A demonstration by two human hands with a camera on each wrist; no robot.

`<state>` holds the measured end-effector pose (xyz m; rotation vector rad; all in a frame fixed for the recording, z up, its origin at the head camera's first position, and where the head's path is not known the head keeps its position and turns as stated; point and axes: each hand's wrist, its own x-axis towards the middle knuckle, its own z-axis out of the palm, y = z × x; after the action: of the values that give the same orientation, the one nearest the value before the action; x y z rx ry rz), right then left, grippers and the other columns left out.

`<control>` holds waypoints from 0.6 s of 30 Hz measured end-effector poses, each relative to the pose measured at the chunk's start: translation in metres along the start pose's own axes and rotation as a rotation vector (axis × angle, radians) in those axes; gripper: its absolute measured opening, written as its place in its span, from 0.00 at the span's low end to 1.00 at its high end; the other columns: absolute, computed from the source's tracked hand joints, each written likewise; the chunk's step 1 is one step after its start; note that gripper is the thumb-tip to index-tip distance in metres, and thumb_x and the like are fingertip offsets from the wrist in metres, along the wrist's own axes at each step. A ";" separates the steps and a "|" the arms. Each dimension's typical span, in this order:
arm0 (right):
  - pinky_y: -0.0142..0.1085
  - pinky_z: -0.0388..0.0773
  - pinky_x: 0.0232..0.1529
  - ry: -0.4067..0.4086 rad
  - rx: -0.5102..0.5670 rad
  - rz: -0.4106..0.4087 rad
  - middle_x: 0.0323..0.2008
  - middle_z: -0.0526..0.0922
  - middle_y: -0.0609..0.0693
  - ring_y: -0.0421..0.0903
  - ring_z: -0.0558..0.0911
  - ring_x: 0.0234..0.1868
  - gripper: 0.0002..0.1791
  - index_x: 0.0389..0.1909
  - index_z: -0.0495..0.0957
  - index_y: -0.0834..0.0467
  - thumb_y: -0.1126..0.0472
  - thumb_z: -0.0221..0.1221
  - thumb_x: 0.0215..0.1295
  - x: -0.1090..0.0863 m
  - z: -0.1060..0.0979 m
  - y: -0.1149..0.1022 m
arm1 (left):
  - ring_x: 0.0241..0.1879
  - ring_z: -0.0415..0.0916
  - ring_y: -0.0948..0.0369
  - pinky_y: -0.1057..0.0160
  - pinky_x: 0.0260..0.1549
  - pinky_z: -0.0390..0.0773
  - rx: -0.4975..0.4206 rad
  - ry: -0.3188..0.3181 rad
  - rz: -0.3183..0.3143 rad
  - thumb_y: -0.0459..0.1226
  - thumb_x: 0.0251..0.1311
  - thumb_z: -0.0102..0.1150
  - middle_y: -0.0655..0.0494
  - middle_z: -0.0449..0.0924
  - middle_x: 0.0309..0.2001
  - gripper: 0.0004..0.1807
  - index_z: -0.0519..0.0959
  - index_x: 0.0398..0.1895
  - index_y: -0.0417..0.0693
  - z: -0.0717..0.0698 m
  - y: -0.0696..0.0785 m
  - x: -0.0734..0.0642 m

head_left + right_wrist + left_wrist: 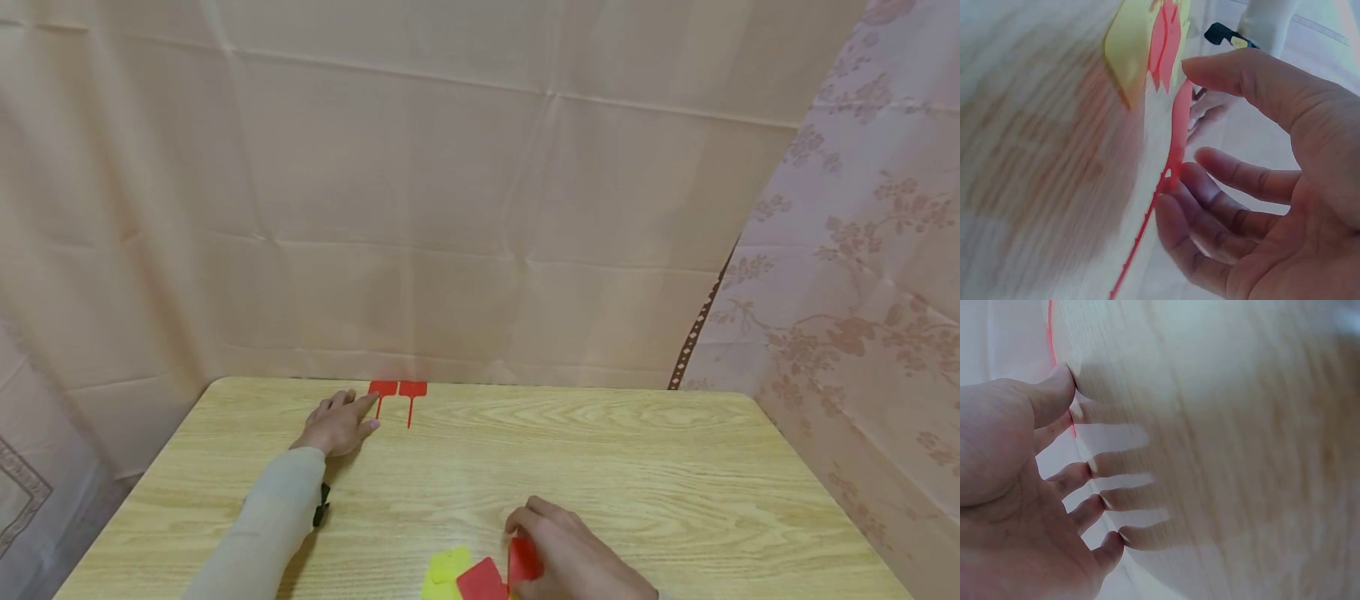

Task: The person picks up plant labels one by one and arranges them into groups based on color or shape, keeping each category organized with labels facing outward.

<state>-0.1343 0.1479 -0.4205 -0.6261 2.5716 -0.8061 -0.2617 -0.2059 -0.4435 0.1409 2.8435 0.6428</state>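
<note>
Two red cable-tie tags, each a flat flag on a thin stem, lie side by side at the table's far edge. On the left tag (382,387) rests a fingertip of my left hand (335,427), its fingers spread and fairly straight; the other tag (412,389) is just right of it. Near the front, my right hand (573,554) holds another red tag (1180,122) between thumb and fingers, tilted up, its notched stem hanging down in the right wrist view. Beside it lie a red tag (482,581) and yellow tags (450,564), overlapping and partly cut off.
The wood-grain table (637,458) extends to both sides of the hands. A beige cloth (465,208) hangs right behind its far edge, and a flowered cloth (862,333) hangs at the right. A black clip-like piece (321,505) sits at the left sleeve.
</note>
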 end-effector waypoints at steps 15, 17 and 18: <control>0.30 0.80 0.37 0.177 0.000 -0.155 0.41 0.78 0.38 0.39 0.77 0.36 0.28 0.55 0.81 0.58 0.51 0.76 0.55 0.005 -0.012 0.005 | 0.72 0.46 0.27 0.27 0.67 0.47 0.002 -0.002 0.001 0.45 0.77 0.51 0.28 0.48 0.76 0.32 0.59 0.79 0.46 0.001 -0.001 0.001; 0.30 0.81 0.37 0.207 0.019 -0.186 0.40 0.79 0.39 0.38 0.78 0.35 0.28 0.54 0.81 0.59 0.53 0.77 0.54 0.007 -0.013 0.006 | 0.72 0.45 0.26 0.27 0.67 0.47 0.001 -0.002 0.001 0.45 0.77 0.50 0.28 0.47 0.76 0.32 0.59 0.79 0.46 0.001 -0.001 0.001; 0.30 0.82 0.36 0.223 0.026 -0.200 0.40 0.79 0.40 0.37 0.79 0.34 0.28 0.53 0.81 0.60 0.54 0.77 0.54 0.008 -0.014 0.007 | 0.72 0.45 0.27 0.27 0.67 0.47 -0.001 -0.003 0.000 0.45 0.77 0.50 0.28 0.47 0.76 0.32 0.58 0.79 0.46 0.001 -0.001 0.001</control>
<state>-0.1495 0.1547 -0.4156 -0.8382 2.7223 -1.0256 -0.2623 -0.2065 -0.4450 0.1410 2.8408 0.6432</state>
